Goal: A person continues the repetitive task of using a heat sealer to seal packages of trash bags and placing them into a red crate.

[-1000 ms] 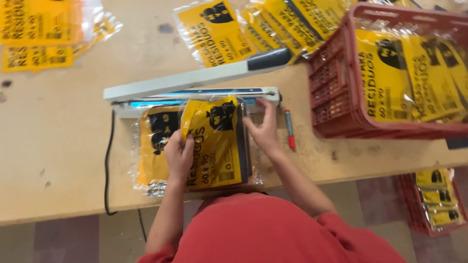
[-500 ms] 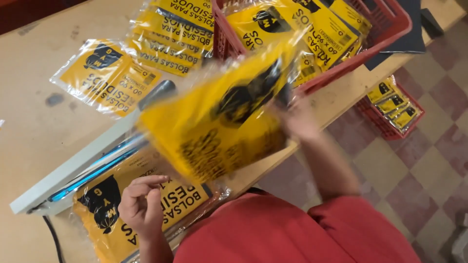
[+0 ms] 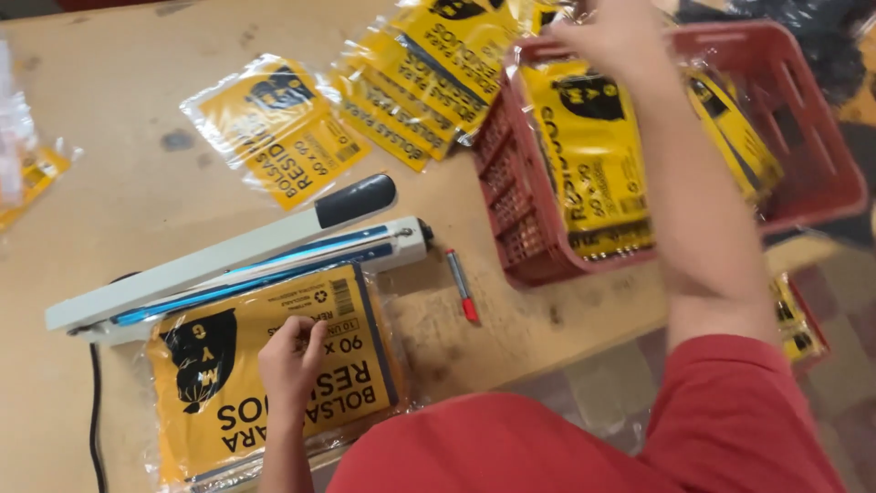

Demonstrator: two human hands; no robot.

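Wooden table (image 3: 137,183): heat sealer (image 3: 237,260), yellow packets (image 3: 274,128), red crate (image 3: 529,219), red pen (image 3: 462,285).

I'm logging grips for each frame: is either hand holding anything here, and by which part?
Neither visibly grips anything. The left hand rests fingertips on the yellow packet; the right hand, blurred, is over the red crate.

I am at a packing station in a small workshop. A worn wooden bench (image 3: 137,137), stained and scuffed, carries everything. At nine o'clock sits a white impulse heat sealer (image 3: 237,265) with a black handle knob, its cord trailing off the bench edge. Yellow printed packets in clear film (image 3: 274,128) lie loose at twelve o'clock. A red plastic crate (image 3: 803,137) at two o'clock holds more of them. A red marker (image 3: 461,285) lies beside the sealer. Tiled floor (image 3: 593,383) at four o'clock, with a second crate (image 3: 803,319) down there.
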